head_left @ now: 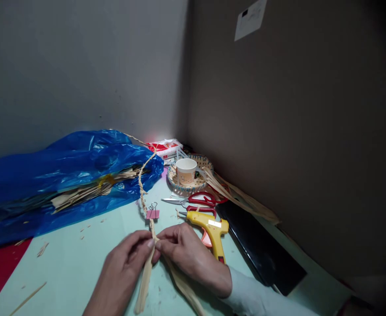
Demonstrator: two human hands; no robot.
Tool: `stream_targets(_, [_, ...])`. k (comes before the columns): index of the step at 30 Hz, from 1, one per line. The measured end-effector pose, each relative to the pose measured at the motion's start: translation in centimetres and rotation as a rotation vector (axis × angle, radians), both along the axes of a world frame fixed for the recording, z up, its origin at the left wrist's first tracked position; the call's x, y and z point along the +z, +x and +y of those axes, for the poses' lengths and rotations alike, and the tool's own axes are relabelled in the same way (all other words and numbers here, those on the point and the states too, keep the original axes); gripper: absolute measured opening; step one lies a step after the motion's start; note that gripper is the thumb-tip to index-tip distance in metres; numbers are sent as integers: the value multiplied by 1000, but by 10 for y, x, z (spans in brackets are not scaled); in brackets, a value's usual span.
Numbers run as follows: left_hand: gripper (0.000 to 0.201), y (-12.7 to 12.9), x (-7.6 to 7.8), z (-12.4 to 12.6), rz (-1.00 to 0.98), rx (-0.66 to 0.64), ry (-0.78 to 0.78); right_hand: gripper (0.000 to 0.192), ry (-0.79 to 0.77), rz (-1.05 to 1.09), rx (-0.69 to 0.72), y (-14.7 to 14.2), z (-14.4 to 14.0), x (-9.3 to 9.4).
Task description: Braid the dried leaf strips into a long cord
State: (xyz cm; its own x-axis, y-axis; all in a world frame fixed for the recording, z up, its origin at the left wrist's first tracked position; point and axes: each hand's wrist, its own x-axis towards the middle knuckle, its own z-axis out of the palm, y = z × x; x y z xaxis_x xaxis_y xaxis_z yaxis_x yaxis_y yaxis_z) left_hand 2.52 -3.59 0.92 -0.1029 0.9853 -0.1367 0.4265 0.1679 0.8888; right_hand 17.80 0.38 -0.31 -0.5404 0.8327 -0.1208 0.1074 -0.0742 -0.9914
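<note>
My left hand (122,263) and my right hand (188,254) meet at the near middle of the pale green table (77,263). Both pinch the loose straw strips (145,285) at the end of a thin braided straw cord (142,186). The strips hang down toward me between my hands. The braid runs away from my fingers, passes through a pink binder clip (152,213), and curves up over the blue plastic bag (57,175).
A yellow glue gun (212,230) lies just right of my right hand, red-handled scissors (196,201) behind it. A woven tray (179,184) holds a paper cup (185,170). More dry strips (242,197) lean right, over a black slab (261,250). Walls close behind.
</note>
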Motion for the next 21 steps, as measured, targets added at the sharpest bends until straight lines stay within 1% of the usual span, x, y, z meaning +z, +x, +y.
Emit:
stream_targets(1, [19, 0, -3, 4, -133, -56, -73, 24, 3, 3, 20, 0, 0, 0])
stream_targets(3, [20, 2, -11, 9, -352, -138, -159, 23, 17, 0, 51, 2, 1, 1])
stream_targets(4, [21, 2, -15, 10, -423, -140, -178, 24, 45, -30, 50, 3, 1, 2])
stream_targets(6, [26, 4, -20, 11, -520, -95, -218, 24, 165, -143, 30, 6, 3, 5])
stream_targets(8, [34, 4, -22, 12, -574, -62, -259, 24, 273, -250, 30, 9, 3, 8])
stream_targets(11, [41, 4, -20, 12, -582, -54, -303, 27, 344, -328, 88, 12, 1, 14])
stream_targets(13, [39, 4, -19, 11, -543, -37, -297, 29, 415, -407, 93, 13, -2, 17])
stream_targets(16, [34, 4, -20, 9, -438, 35, -267, 28, 514, -560, 88, 14, -6, 22])
stream_targets(18, [31, 4, -21, 8, -363, 72, -254, 24, 500, -616, 111, 14, -6, 25])
stream_targets(21, [30, 4, -21, 8, -319, 74, -243, 21, 471, -643, 119, 15, -3, 25])
